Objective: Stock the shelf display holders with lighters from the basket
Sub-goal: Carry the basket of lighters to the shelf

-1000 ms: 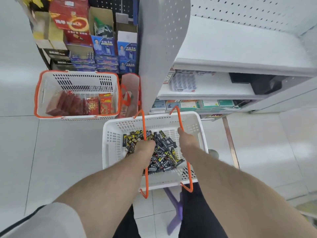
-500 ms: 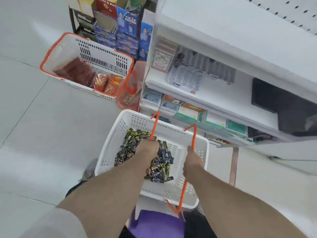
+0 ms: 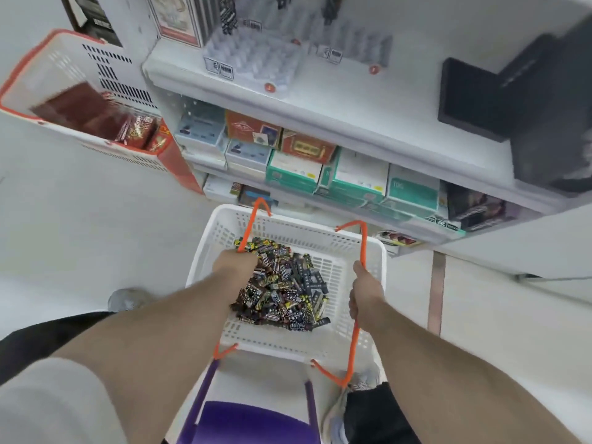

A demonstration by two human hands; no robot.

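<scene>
A white basket (image 3: 358,251) with orange handles sits low in front of me, and a heap of dark patterned lighters (image 3: 282,283) lies in it. My left hand (image 3: 235,267) grips the left orange handle (image 3: 251,225). My right hand (image 3: 366,293) grips the right orange handle (image 3: 363,248). Two clear display holders, one (image 3: 253,62) on the left and one (image 3: 355,43) to its right, stand on the white shelf (image 3: 352,100) above, with a few dark lighters at their back rows.
A second white basket with an orange rim (image 3: 41,100) holds red packets at the left. Boxed goods (image 3: 323,168) fill the lower shelves. Black boxes (image 3: 512,100) stand on the shelf's right side. A purple stool (image 3: 253,421) is below the basket.
The view has closed in on the shelf and swung right, and the basket sits nearer the lower shelves. Both hands keep hold of the handles.
</scene>
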